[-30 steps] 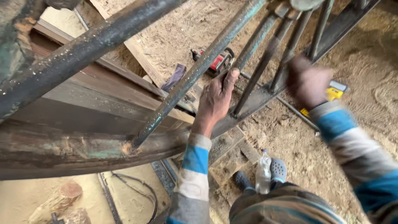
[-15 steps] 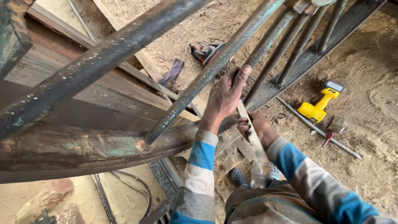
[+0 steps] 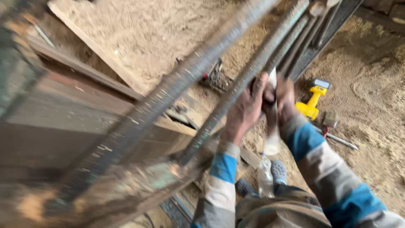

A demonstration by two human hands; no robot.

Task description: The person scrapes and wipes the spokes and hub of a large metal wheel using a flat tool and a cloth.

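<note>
A rusty metal grille with several round bars [image 3: 236, 90] slants across the view, blurred by motion. My left hand [image 3: 244, 110] is wrapped around one of the bars, fingers curled over its top. Close beside it on the right, my right hand [image 3: 284, 99] grips a pale strip [image 3: 272, 131], perhaps cloth or sandpaper. The strip runs up between the two hands and hangs down below them. Both sleeves are striped blue and grey.
A yellow power drill [image 3: 311, 104] lies on the sandy floor to the right, with a hammer-like tool [image 3: 333, 126] beside it. A red and black tool [image 3: 213, 76] lies behind the bars. A wooden plank [image 3: 97, 46] crosses the upper left. My grey shoes [image 3: 278, 171] are below.
My right hand dropped from the bars at upper right, picked up the pale strip low down, and has now risen with it next to my left hand. The view swung, blurring everything.
</note>
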